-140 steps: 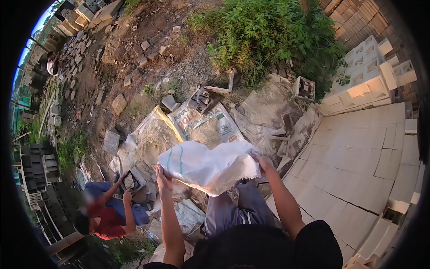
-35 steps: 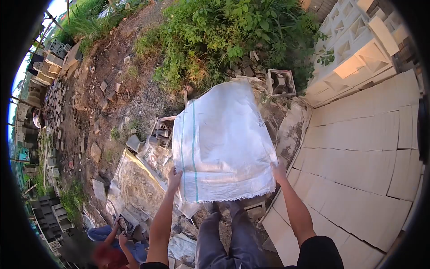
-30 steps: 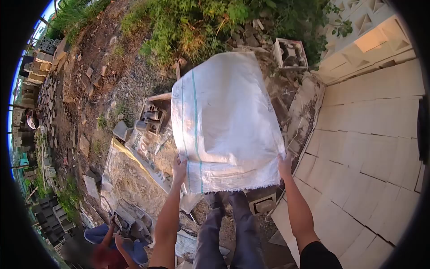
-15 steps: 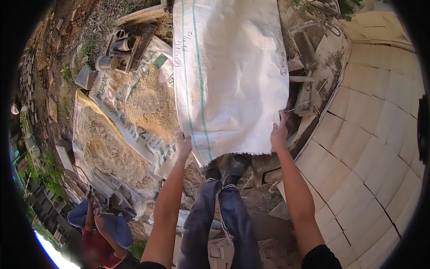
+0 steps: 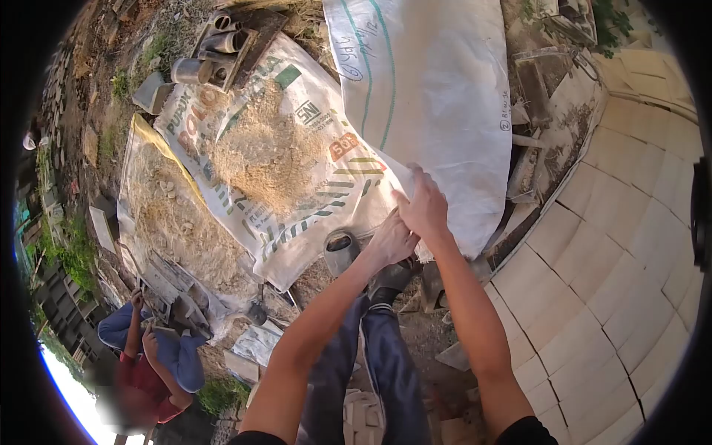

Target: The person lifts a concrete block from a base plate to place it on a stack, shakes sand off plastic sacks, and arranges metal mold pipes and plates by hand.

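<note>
A large white woven sack (image 5: 445, 96) with green stripes and handwritten marks hangs in front of me, its left edge pulled inward and folded. My left hand (image 5: 393, 237) is closed on the gathered lower left edge of this sack. Just above it, and touching it, my right hand (image 5: 426, 204) pinches the same edge with its fingers bent. The cloth between the two hands is mostly hidden. Left of the hands, a printed fertilizer sack (image 5: 311, 185) lies spread on the ground with a pile of pale powder (image 5: 267, 148) on it.
Stacked pale tiles (image 5: 623, 215) form a wall on the right. Metal cylinders (image 5: 191, 71) stand in a wooden tray at upper left. Another person (image 5: 159, 363) in a red shirt sits at lower left. My shoes (image 5: 389, 282) are below the sack.
My hands, which were apart at the sack's two lower corners, have come together. The left one moved right with its corner, the right one moved left, and the sack folded inward.
</note>
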`<state>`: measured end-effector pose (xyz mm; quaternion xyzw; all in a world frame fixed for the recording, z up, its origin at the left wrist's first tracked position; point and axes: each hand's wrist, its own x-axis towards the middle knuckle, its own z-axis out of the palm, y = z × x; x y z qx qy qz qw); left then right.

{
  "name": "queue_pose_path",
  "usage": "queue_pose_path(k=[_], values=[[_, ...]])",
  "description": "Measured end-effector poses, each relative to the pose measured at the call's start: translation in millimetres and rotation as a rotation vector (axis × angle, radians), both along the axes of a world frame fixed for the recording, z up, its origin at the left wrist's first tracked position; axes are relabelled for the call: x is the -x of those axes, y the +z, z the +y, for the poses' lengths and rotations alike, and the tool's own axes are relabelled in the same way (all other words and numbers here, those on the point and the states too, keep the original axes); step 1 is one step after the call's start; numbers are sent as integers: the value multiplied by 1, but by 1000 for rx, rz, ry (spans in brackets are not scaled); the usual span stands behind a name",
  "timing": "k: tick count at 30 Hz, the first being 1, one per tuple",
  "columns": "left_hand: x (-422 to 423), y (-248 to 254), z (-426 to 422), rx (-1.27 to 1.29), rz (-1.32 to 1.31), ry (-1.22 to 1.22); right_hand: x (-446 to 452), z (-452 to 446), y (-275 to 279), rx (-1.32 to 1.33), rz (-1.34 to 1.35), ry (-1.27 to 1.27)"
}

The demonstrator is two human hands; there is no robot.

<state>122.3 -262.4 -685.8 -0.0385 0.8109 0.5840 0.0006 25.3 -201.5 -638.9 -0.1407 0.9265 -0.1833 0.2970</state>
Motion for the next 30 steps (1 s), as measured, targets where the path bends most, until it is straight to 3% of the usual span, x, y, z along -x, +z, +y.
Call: queue_pose_path(k=[1,2,3,5,6,9,11,18,20,22,23,25,28,29,30], values=[[3,-3,2,-91,52,115,14,2,-9,1,-1,2],[2,-8,-4,-110,48,232,31,13,-20,44,-25,-165],[1,-27,-10,83,-8,278,46,24,-30,84,-47,-336],[5,-57,-15,495,-230,395,62,45,-37,100,79,-283],[4,-77,-18,567,-336,353,66,54,-37,128,207,-227],[-6,-120,-31,759,-534,82,79,66,-10,198,131,-338],[-8,-137,-33,754,-523,140,78,79,-12,218,153,-318],[-43,-86,-52,547,-270,379,20,52,10,459,39,-278],[-68,-59,-61,405,-367,664,4,31,10,523,65,-228],[-113,-70,-86,372,-300,918,-9,12,5,461,90,-177],[-127,-58,-99,289,-450,1028,-19,2,-3,473,89,-179],[-150,-48,-129,112,-324,1147,-44,-17,-30,463,183,-34],[-139,-12,-153,193,-315,1097,-95,-54,-88,305,-96,188],[-138,-6,-155,281,-245,995,-112,-64,-117,222,-265,287],[-136,1,-157,368,-179,891,-127,-68,-138,228,-268,284]])
